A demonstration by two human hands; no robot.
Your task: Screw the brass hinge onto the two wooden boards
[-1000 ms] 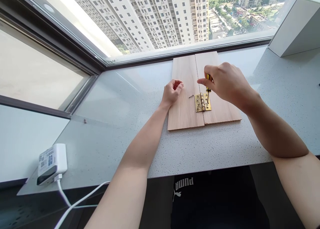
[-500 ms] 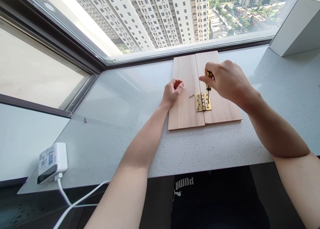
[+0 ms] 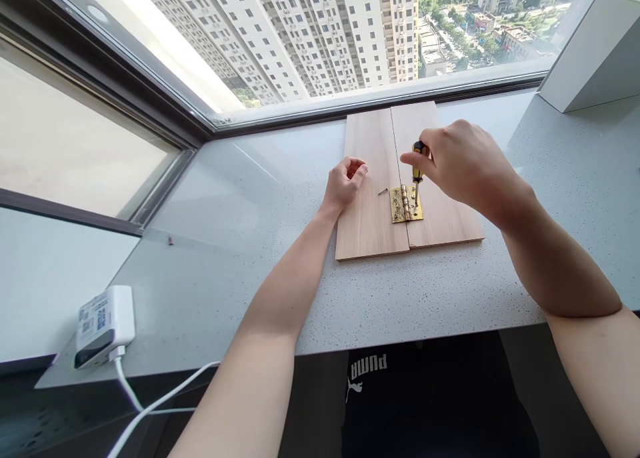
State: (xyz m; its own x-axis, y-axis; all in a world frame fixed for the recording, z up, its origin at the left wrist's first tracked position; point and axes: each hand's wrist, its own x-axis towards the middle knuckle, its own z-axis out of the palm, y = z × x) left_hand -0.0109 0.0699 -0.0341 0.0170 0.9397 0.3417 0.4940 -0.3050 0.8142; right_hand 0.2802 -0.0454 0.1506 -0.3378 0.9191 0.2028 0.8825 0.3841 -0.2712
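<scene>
My right hand (image 3: 463, 161) is wrapped round the yellow-and-black handle of a screwdriver (image 3: 418, 170). The screwdriver stands nearly upright, its tip on the right leaf of a brass hinge (image 3: 399, 207). This hinge lies open across the seam between a left wooden board (image 3: 367, 228) and a right wooden board (image 3: 445, 230). A loose screw (image 3: 383, 191) lies on the left board, just left of the hinge. My left hand (image 3: 346, 183) rests on that board's left edge with its fingers curled closed; whatever may be inside them is hidden.
The boards lie on a speckled white counter (image 3: 250, 258), their far ends by the window frame (image 3: 300, 121). At the lower left sits a white device (image 3: 106, 325) with a white cable (image 3: 150, 408). A white box (image 3: 595, 51) stands at the far right.
My right hand has turned a little and shifted slightly right, rotating the screwdriver handle. The tip stays on the hinge's right leaf. My left hand has hardly moved.
</scene>
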